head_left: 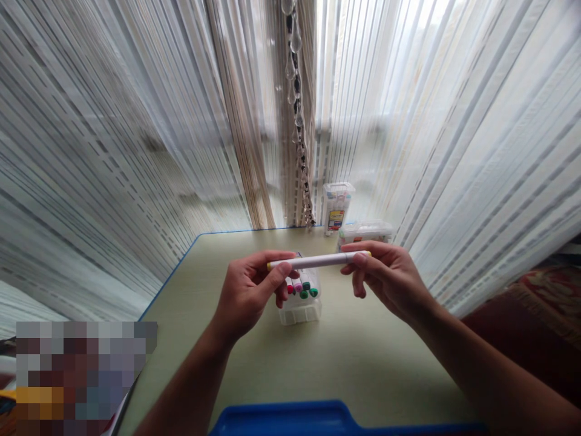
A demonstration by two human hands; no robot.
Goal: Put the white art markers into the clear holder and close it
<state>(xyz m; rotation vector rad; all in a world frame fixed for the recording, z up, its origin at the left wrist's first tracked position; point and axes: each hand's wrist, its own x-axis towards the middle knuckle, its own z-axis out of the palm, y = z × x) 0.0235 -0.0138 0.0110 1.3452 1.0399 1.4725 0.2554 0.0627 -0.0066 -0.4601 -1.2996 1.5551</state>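
Both hands hold one white marker (pixel 318 261) with yellow ends level above the table. My left hand (pixel 254 290) pinches its left end between thumb and fingers. My right hand (pixel 385 275) grips its right end, fingers closed round it. Just below the marker stands a clear plastic box (pixel 302 309) with several markers upright in it, their caps pink, red and green.
The pale green table (pixel 327 357) has a blue edge. At its far side stand a clear marker box (pixel 336 209) and a clear lidded tub (pixel 365 232). Striped curtains hang behind and to both sides. A blue tray rim (pixel 290 418) lies at the near edge.
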